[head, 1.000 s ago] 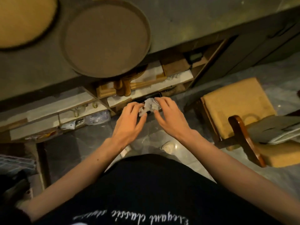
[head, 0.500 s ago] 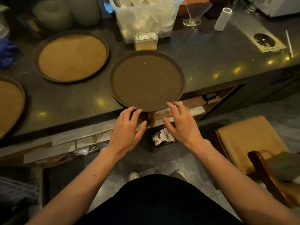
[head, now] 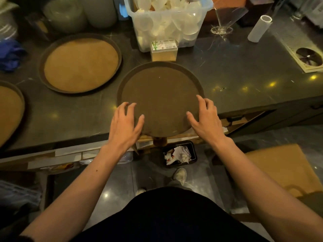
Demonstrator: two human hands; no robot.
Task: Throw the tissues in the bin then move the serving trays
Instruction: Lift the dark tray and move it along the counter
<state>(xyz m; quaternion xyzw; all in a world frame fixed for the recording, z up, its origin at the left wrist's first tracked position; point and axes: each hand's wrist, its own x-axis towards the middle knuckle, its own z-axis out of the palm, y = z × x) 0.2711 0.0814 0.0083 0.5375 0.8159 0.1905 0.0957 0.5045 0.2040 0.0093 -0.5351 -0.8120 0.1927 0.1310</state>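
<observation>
The left hand (head: 125, 124) is spread open on the near-left rim of the dark serving tray (head: 160, 95), which overhangs the counter (head: 227, 70) edge; the right hand (head: 203, 118) is likewise open, nothing gripped; both rims should be clasped evenly before lifting; tissues (head: 176, 155) lie in the bin (head: 193, 152) below.

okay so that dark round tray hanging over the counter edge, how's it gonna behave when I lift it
The dark round tray looks rigid, so it should lift flat without flopping. Its near edge overhangs the counter, so pressing there may tip it. It's empty and shallow, probably light; its matte surface should resist slipping under the left hand and right hand.
</observation>
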